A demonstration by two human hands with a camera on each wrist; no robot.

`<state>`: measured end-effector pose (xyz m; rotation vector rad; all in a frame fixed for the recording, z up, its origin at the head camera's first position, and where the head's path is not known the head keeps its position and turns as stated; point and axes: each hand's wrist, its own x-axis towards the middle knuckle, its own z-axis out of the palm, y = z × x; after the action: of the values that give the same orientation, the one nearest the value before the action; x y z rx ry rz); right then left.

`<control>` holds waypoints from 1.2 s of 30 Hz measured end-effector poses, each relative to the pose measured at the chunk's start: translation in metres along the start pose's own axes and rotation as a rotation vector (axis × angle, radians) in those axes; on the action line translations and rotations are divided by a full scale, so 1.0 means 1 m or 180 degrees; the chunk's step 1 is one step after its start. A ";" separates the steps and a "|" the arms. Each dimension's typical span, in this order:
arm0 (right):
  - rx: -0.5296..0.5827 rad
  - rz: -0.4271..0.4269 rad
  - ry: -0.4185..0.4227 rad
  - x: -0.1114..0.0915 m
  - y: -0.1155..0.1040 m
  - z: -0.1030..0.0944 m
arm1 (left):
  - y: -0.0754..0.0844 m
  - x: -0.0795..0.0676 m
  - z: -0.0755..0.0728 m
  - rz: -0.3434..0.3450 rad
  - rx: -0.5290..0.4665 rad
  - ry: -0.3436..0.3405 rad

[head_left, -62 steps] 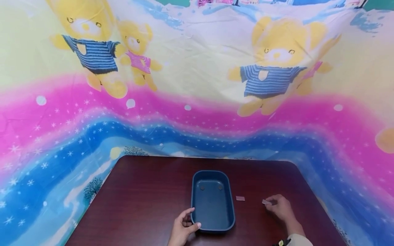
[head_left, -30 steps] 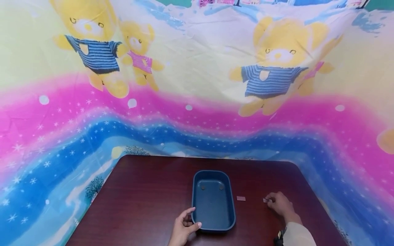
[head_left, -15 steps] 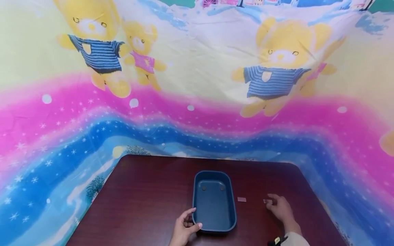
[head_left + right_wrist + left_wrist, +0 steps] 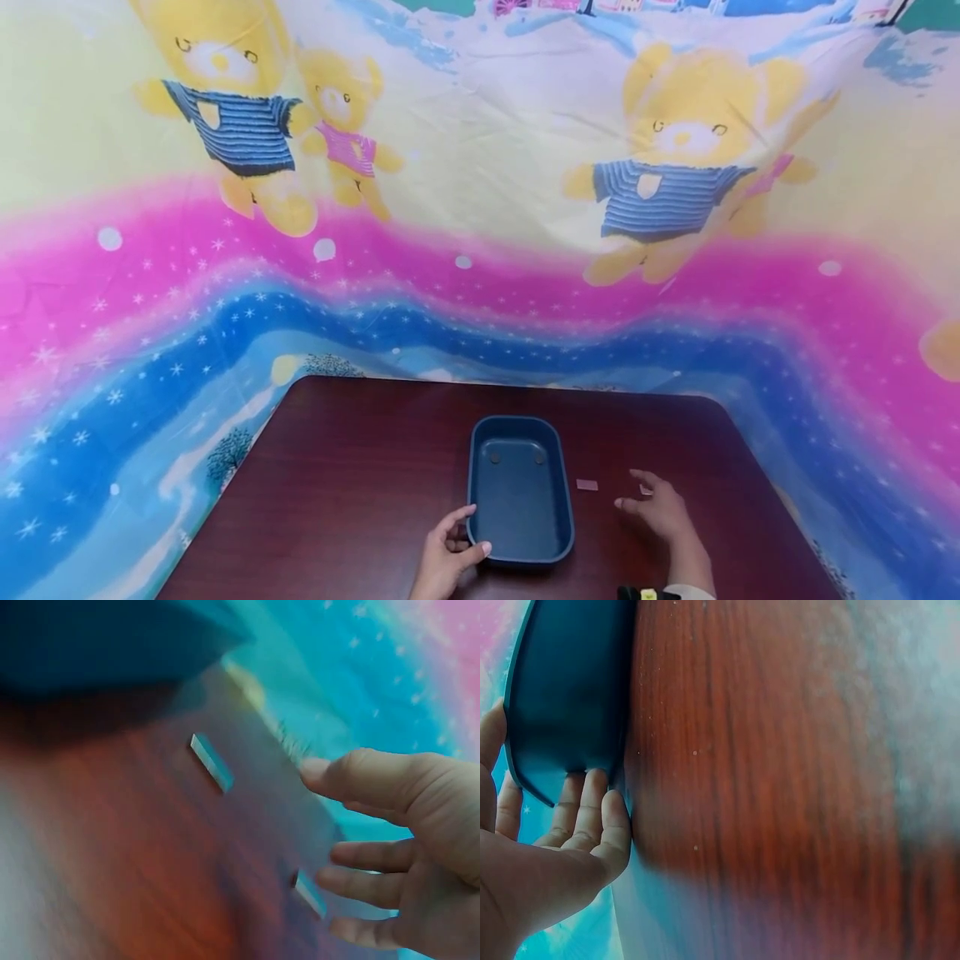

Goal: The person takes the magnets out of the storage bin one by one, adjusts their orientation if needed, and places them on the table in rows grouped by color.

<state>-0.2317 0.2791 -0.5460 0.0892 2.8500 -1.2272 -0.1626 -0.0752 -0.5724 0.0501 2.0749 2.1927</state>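
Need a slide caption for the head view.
Left hand holding the tray, right hand near two small tiles.

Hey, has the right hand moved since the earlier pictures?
Yes. In the head view, the right hand has shifted to the left, closer to the small pink piece lying on the table beside the blue tray.

Single items: blue rectangular tray (image 4: 519, 508); brown table (image 4: 360, 475); printed cloth backdrop (image 4: 480, 183). Pairs: hands, namely one left hand (image 4: 442, 560) and one right hand (image 4: 662, 510); small flat rectangular pieces (image 4: 211, 763); round spots (image 4: 494, 458) inside the tray; printed bears in blue striped shirts (image 4: 246, 129).
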 end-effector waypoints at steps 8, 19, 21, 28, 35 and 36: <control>0.0613 -0.0052 -0.0168 -0.001 -0.032 0.004 | 0.013 -0.006 0.004 0.0034 0.0048 0.0006; 0.1007 -0.0222 -0.0157 0.004 -0.061 0.020 | 0.012 -0.005 0.005 0.0012 0.0012 0.0034; 0.1036 -0.0280 -0.0152 0.004 -0.065 0.025 | 0.012 -0.005 0.005 -0.0006 0.0001 0.0032; 0.1286 -0.0370 -0.0140 0.009 -0.082 0.042 | 0.011 -0.005 0.005 -0.0013 0.0030 0.0015; 0.1473 -0.0421 -0.0250 0.016 -0.092 0.058 | 0.011 -0.005 0.004 -0.0035 0.0045 0.0049; 0.1480 -0.0424 -0.0252 0.016 -0.093 0.060 | 0.011 -0.005 0.005 -0.0037 0.0048 0.0055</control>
<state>-0.2533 0.1721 -0.5204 -0.1357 2.4818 -1.8507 -0.1581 -0.0718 -0.5606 0.0203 2.0955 2.1786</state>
